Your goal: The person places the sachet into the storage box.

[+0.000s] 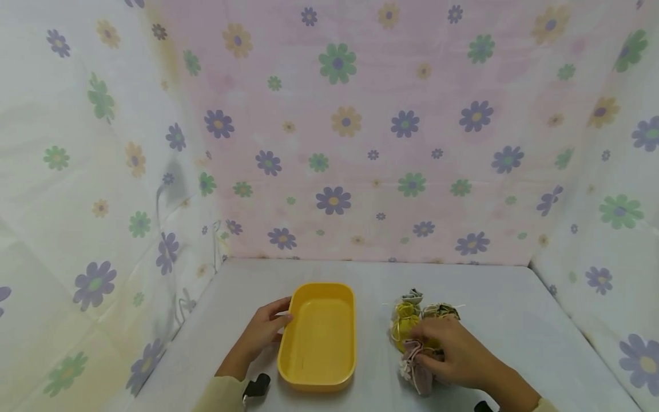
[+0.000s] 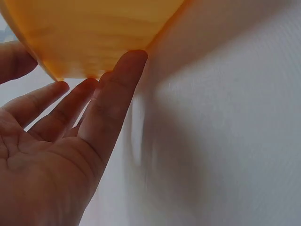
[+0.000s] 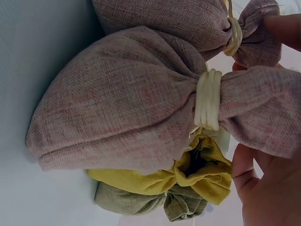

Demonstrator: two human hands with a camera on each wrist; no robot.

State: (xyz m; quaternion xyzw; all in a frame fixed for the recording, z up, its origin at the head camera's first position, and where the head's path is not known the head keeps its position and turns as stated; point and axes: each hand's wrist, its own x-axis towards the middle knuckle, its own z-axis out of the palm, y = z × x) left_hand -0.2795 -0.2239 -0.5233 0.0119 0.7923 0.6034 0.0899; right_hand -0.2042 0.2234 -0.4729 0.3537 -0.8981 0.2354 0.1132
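A yellow plastic tray (image 1: 316,337) with rounded corners rests on the white table. My left hand (image 1: 265,326) is at its left side, its nearly straight fingers (image 2: 117,89) touching the outer wall. To the right, my right hand (image 1: 453,349) pinches at the gathered top of a mauve drawstring pouch (image 3: 117,99) tied with cream cord. A second mauve pouch (image 3: 164,23) lies close beside it, its top also at the fingertips. Just beyond are a mustard-yellow pouch (image 1: 404,329) and a grey-green pouch (image 3: 129,200), partly covered by the nearer pouches.
Another pouch with a patterned top (image 1: 440,311) stands behind the right hand, and a pale one (image 1: 413,296) at the back of the group. Flower-printed cloth (image 1: 355,143) walls in the table at the back and both sides. White table surface (image 1: 373,320) separates tray and pouches.
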